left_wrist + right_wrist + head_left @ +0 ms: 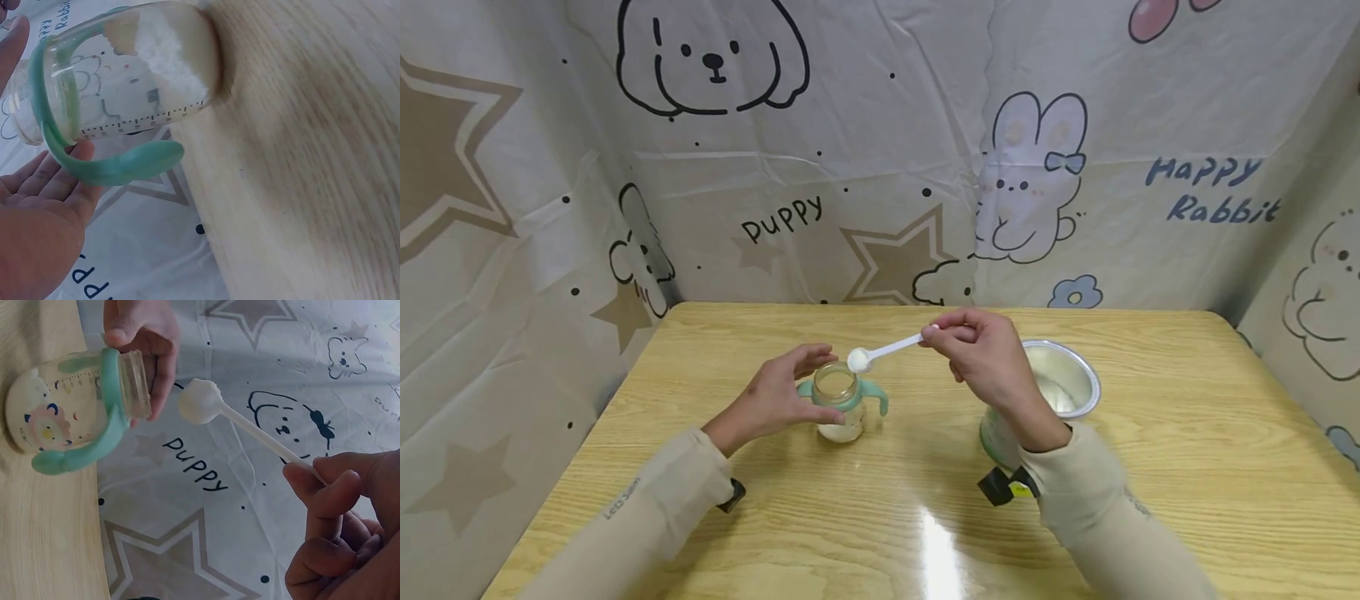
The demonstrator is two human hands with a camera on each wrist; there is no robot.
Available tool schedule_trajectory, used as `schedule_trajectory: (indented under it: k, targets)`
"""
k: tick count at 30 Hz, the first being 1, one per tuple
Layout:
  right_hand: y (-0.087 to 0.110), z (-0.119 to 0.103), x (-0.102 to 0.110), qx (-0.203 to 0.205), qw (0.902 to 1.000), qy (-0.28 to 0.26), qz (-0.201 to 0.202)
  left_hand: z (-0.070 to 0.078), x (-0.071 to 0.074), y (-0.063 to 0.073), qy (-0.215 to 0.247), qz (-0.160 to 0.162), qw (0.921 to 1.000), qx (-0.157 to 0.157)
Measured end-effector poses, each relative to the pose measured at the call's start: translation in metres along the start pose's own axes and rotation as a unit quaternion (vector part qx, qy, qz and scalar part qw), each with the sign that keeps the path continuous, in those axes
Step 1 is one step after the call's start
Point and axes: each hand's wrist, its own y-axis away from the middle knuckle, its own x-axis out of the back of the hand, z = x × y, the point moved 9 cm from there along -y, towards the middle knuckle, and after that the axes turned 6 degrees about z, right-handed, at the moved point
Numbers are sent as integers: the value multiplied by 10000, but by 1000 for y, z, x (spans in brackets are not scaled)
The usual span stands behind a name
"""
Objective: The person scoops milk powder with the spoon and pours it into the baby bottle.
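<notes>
A clear baby bottle [841, 429] with mint-green handles [115, 165] and no lid stands upright on the table, white powder [165, 53] in its lower part. My left hand [778, 396] curves round its upper part, thumb in front and fingers behind the neck. Between thumb and fingers, my right hand [985, 354] pinches the thin end of a white measuring scoop [253, 431]. Heaped powder fills the scoop's bowl [859, 360], held just above and beside the bottle's mouth. Under my right forearm stands an open tin [1093, 387], partly hidden, with pale powder inside.
The wood-grain table [917, 475] meets a printed cloth backdrop [880, 167] at the back and sides. Dark wrist straps [997, 486] show at both cuffs. The tin is to the right of the bottle, with bare tabletop between them.
</notes>
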Motion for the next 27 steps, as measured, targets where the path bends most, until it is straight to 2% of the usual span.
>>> schedule_trajectory:
  k: [16, 27]
  targets:
    - [-4, -6, -30, 240, 9991, 146, -323, -3, -3, -2, -131, 134, 9998, 52]
    - [1, -10, -47, 737, 9936, 601, -607, -5, -4, -1, -101, 66, 9999, 117]
